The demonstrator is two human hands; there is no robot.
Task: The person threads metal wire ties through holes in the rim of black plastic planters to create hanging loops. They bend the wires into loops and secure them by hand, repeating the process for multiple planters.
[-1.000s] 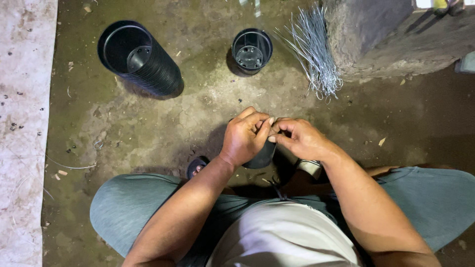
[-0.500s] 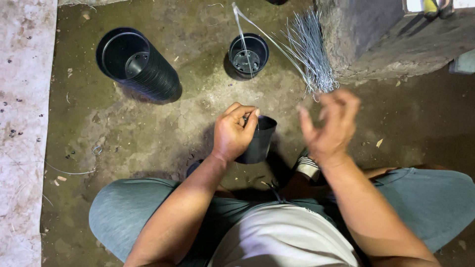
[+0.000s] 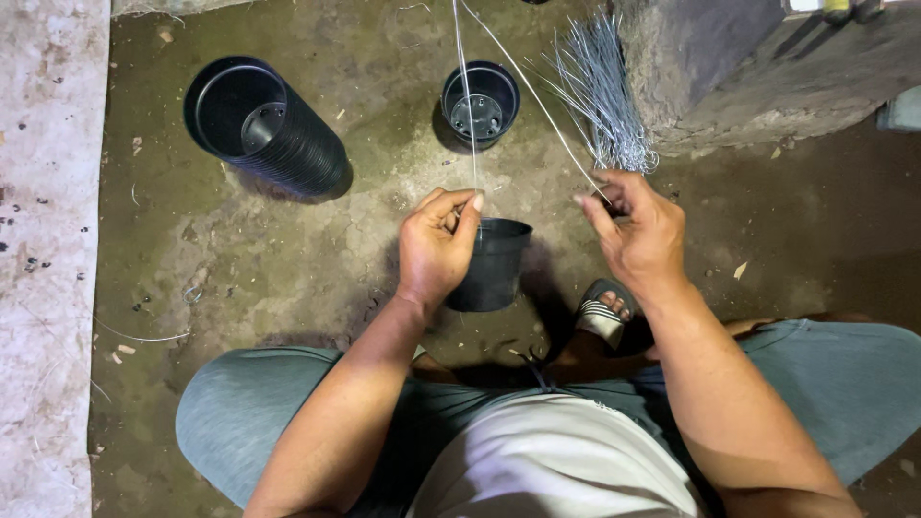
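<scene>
My left hand (image 3: 436, 247) grips the rim of a small black plastic pot (image 3: 494, 264) held just above the dirt floor, and its fingers also pinch a thin wire (image 3: 462, 96) that runs straight up out of view. My right hand (image 3: 638, 230) is to the right of the pot, its fingertips pinching a second thin wire (image 3: 532, 91) that slants up to the left. A bundle of grey wires (image 3: 600, 91) lies just beyond my right hand, against a stone block.
A stack of black pots (image 3: 264, 125) lies on its side at the upper left. One single black pot (image 3: 480, 101) stands upright at the top middle. A rough stone block (image 3: 758, 72) fills the upper right. My sandalled foot (image 3: 604, 312) is beneath my right hand.
My hands were together over the pot, then parted. The right hand swung out to the right, then came down and pinched a wire. The wires now stretch upward from both hands.
</scene>
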